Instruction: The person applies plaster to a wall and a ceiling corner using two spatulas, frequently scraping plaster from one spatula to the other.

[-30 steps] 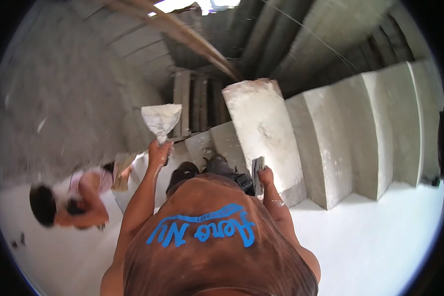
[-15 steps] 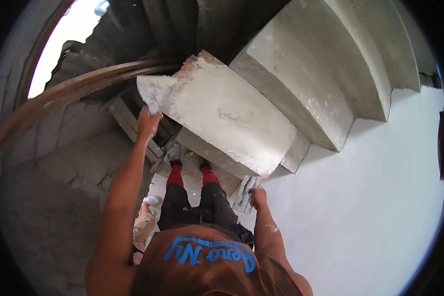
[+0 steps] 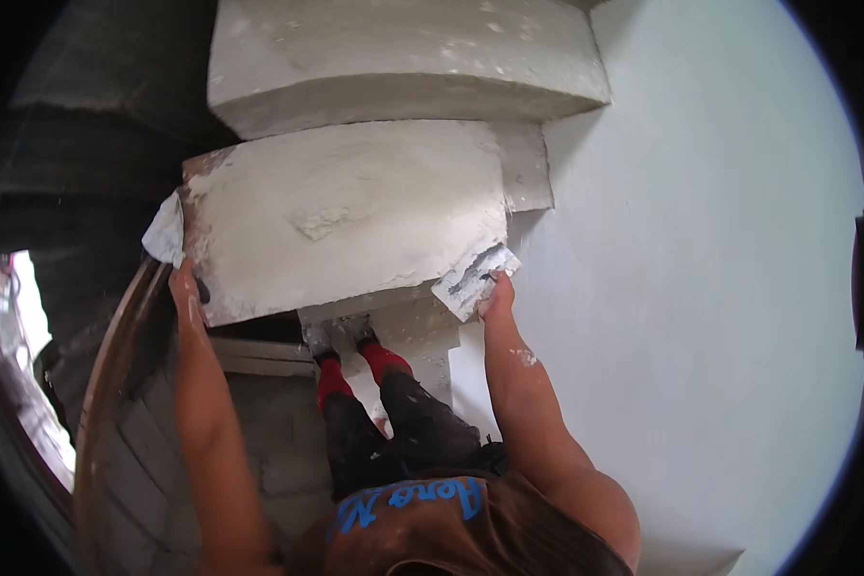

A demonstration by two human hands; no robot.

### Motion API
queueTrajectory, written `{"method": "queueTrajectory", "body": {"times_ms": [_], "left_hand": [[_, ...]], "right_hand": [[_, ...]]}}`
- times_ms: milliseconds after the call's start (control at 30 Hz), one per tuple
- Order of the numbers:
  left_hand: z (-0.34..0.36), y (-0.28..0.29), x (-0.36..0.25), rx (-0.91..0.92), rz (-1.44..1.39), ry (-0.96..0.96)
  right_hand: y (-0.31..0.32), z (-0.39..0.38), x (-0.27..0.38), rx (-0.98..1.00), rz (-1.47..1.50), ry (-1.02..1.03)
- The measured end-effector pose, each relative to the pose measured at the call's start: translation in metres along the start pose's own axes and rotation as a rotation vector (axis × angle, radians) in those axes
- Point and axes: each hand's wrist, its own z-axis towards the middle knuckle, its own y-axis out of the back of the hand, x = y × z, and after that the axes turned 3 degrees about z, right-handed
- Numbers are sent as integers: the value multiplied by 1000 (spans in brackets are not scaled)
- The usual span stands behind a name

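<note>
Plaster-caked flat trowel (image 3: 477,278) in right hand (image 3: 497,296) grip, left hand (image 3: 184,288) grip holding plaster-loaded hawk (image 3: 166,230), rough wet stair (image 3: 346,216)

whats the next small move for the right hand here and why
Probably draw the trowel in the right hand leftward over the step. The blade sits at the step's lower right corner, and the plastered face looks rough, with a raised patch mid-surface. The left hand holds a plaster-laden hawk at the left edge.

Rough grey plastered concrete stair steps (image 3: 355,226) climb beside a smooth white wall (image 3: 701,288); two plaster-spattered shoes (image 3: 341,336) stand on the lowest step.
</note>
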Motion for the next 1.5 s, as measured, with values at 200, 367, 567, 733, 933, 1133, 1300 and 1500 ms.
{"method": "queueTrajectory", "body": {"times_ms": [200, 367, 567, 733, 933, 1133, 1300, 1500], "left_hand": [[3, 26, 13, -64, -287, 125], [-72, 38, 0, -190, -120, 245], [-106, 112, 18, -109, 285, -222], [-126, 128, -6, -328, 20, 64], [-140, 116, -35, -308, -121, 106], [-139, 142, 0, -443, -112, -158], [-152, 101, -7, -602, 161, 21], [-182, 88, 11, -565, -15, 24]], "right_hand": [[-20, -31, -14, 11, 29, -28], [-2, -23, -5, -4, 65, -139], [-1, -1, 3, 182, -93, -335], [-14, -8, -9, 134, -111, -331], [-10, -2, -7, 161, -134, -410], [-21, -7, -15, 243, -168, -479], [-16, -14, 10, 243, -187, -507], [-6, 1, 15, 242, -327, -411]]}}
